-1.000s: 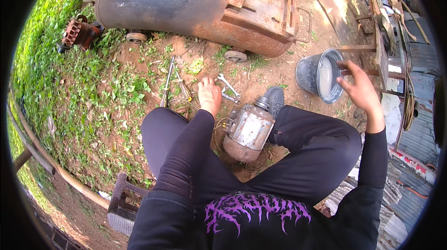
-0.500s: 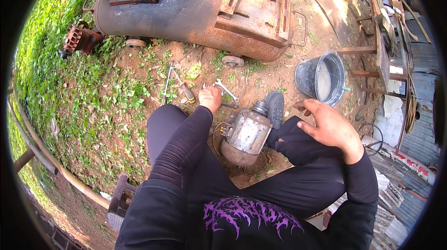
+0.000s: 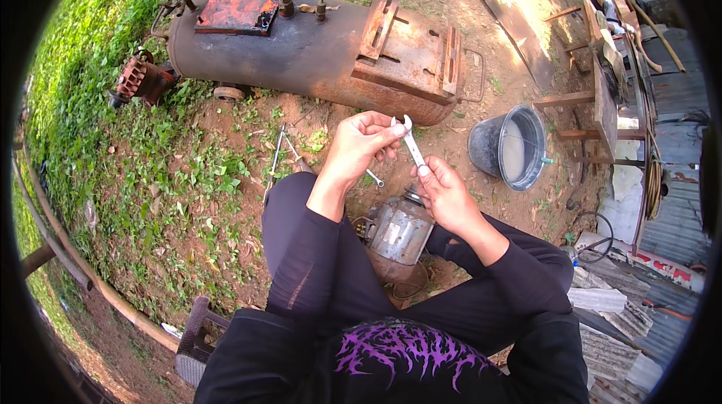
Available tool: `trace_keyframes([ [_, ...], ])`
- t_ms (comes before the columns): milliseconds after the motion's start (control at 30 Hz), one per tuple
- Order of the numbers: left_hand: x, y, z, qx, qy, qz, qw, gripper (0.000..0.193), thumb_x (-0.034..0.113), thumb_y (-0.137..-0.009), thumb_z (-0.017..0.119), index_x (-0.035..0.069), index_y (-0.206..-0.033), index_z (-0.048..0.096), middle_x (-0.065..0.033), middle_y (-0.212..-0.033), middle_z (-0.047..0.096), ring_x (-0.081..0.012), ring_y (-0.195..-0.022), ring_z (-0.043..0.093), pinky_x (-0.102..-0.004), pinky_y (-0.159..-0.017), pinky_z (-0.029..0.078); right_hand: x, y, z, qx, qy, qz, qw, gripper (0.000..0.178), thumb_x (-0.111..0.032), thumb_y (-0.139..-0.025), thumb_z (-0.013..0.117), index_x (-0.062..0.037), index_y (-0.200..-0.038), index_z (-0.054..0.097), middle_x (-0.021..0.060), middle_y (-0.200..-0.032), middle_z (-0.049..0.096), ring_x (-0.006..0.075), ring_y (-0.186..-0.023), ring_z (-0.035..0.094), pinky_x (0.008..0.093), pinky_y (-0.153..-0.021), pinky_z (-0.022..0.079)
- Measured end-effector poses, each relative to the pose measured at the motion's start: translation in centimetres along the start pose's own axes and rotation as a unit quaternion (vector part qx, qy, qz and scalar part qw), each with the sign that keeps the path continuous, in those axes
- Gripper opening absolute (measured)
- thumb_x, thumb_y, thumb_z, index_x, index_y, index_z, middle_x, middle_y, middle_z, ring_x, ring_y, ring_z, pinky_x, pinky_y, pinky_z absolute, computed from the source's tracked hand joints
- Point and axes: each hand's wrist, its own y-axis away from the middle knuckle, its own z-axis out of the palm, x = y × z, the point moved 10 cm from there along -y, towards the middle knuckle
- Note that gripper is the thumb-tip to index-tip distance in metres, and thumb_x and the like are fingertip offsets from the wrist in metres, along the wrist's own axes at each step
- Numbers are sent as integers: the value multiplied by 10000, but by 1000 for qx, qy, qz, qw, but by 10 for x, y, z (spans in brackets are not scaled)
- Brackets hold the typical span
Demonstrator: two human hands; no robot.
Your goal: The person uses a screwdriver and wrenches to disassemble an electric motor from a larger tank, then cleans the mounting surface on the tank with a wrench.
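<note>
An open-ended wrench (image 3: 413, 150) is raised over the electric motor, its jaw end up. My right hand (image 3: 451, 201) grips the lower part of its handle. Beside the jaw, my left hand (image 3: 362, 147) pinches the wrench's upper end with thumb and fingertips. Below my hands, between my legs, lies the grey, rust-stained motor (image 3: 397, 232) with a wire at its side. A second wrench (image 3: 375, 178) shows partly on the soil behind my left hand. Further left lie a screwdriver (image 3: 299, 160), partly hidden by my knee, and a long metal tool (image 3: 277, 151).
A rusty air compressor tank (image 3: 301, 58) on small wheels stretches across the far side, with a reddish compressor pump (image 3: 143, 79) at its left end. A black bucket (image 3: 481, 144) of cloudy liquid stands at right, near a wooden rack (image 3: 598, 103). Corrugated sheets (image 3: 681, 216) lie far right.
My left hand has come up from the ground by the tools, and a wrench is now raised. My right hand has moved left from over my knee and closed on its handle.
</note>
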Motion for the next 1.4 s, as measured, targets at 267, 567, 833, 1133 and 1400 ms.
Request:
trace_keyframes([
  [267, -89, -3, -61, 106, -180, -138, 968, 435, 350, -970, 653, -46, -1150, 631, -101, -838, 697, -126, -632, 595, -267, -590, 482, 3, -79, -14, 144, -365, 40, 919, 151, -176, -1073, 394, -66, -1070, 497, -10, -688, 419, 89, -507, 342, 260, -439, 293],
  [567, -92, 10, -88, 105, -288, -154, 939, 440, 349, -956, 664, -64, -1107, 658, -94, -774, 704, -137, -636, 612, -303, -608, 496, 6, -85, -1, 212, -412, 15, 886, 123, -166, -1057, 374, -69, -1095, 441, 4, -690, 394, 115, -517, 346, 298, -485, 321],
  [833, -98, 14, -92, 94, -325, -171, 926, 446, 374, -948, 667, -52, -1082, 667, -86, -757, 700, -147, -606, 609, -317, -592, 495, 0, -92, 0, 198, -417, 7, 887, 132, -166, -1056, 376, -60, -1090, 447, 0, -676, 389, 113, -510, 335, 294, -471, 300],
  [1133, -108, 14, -102, 89, -365, -178, 910, 419, 359, -946, 664, -49, -1042, 671, -85, -757, 697, -155, -606, 616, -324, -589, 504, -6, -119, 15, 206, -516, 1, 831, 141, -177, -1059, 319, -108, -1039, 440, 0, -668, 401, 130, -518, 364, 323, -503, 359],
  [1400, -110, 11, -98, 80, -384, -173, 904, 429, 358, -942, 667, -56, -1054, 670, -101, -781, 708, -156, -692, 648, -314, -654, 513, -2, -110, 6, 213, -480, 21, 851, 140, -200, -1069, 357, -102, -1064, 457, -6, -655, 389, 119, -474, 323, 316, -469, 323],
])
